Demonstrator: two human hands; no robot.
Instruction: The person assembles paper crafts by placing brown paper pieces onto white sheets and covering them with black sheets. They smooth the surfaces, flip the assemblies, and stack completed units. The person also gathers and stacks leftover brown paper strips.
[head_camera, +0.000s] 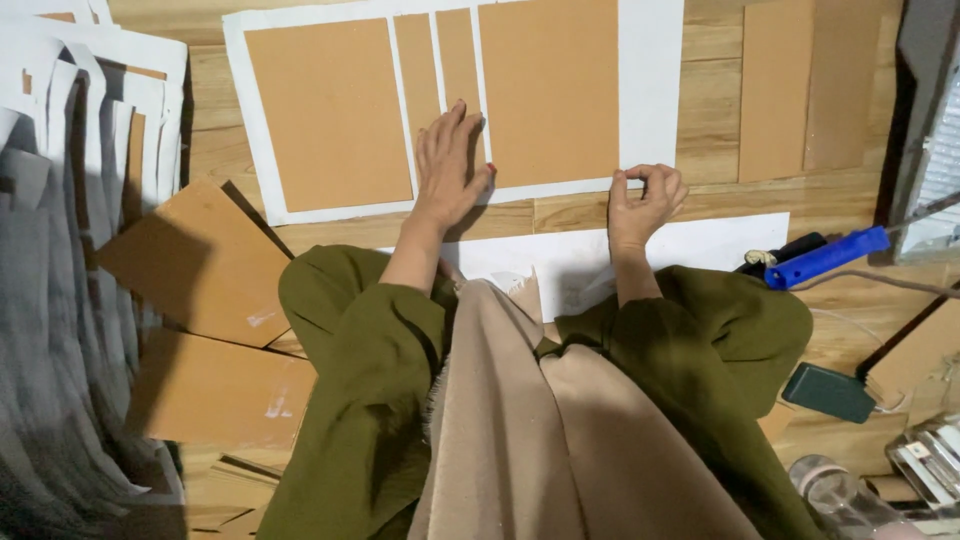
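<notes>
A large white sheet (650, 70) lies on the wooden floor with brown cardboard panels on it: a wide one on the left (325, 110), two narrow strips (440, 60) in the middle, a wide one on the right (550, 90). My left hand (448, 165) rests flat, fingers spread, on the narrow strips near the sheet's front edge. My right hand (645, 200) pinches the sheet's front edge below the right panel with thumb and forefinger. Both arms wear olive sleeves.
A second white sheet (720, 245) lies close to my knees. A blue-handled tool (825, 255) and a dark green phone-like object (828, 392) lie at right. Loose cardboard pieces (195, 260) and a pile of white-edged sheets (70, 150) sit left. More cardboard (810, 85) lies at far right.
</notes>
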